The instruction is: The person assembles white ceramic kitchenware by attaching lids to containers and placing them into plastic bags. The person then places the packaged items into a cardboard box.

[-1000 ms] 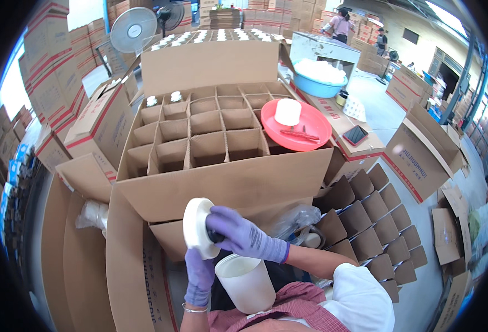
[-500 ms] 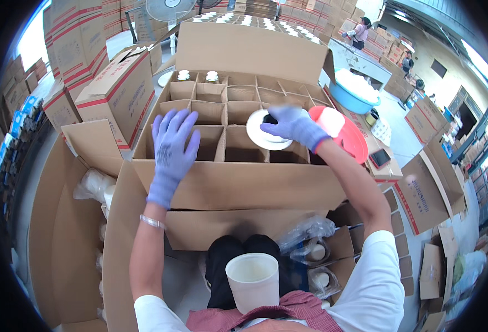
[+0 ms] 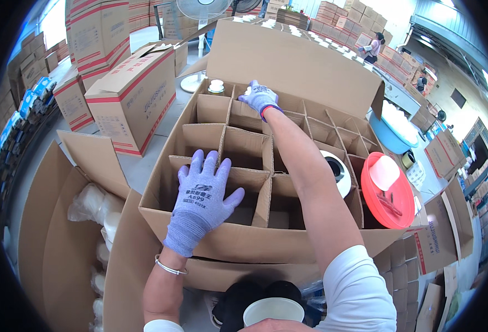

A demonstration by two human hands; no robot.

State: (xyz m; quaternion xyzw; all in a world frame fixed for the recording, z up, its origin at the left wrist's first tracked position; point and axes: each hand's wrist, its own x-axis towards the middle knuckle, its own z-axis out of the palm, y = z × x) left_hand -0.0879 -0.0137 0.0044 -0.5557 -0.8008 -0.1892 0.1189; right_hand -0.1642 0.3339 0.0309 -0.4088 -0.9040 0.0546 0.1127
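A large open carton (image 3: 288, 246) with a grid of cardboard dividers stands before me. My left hand (image 3: 202, 196), in a purple knitted glove, lies open with fingers spread over a front-left compartment. Stretched across to the back row, my right hand (image 3: 263, 99), gloved alike, has its fingers closed round the white top of a bottle; the hand hides most of it. Left of it stands another white-capped bottle (image 3: 216, 87) in the corner compartment. A white round piece with a dark centre (image 3: 343, 176) sits on the dividers, partly behind my right forearm.
At the carton's right lies a red tray (image 3: 368, 199) with a white piece and reddish sticks. Beyond is a blue basin (image 3: 393, 134) of white items. A taped carton (image 3: 130, 99), an open box (image 3: 61, 238) and a fan (image 3: 202, 8) stand left. A white tub (image 3: 273, 311) is near my lap.
My right hand has left the white round piece and reached far back and left to the bottle. My left hand stays open at the carton's left. The view has shifted.
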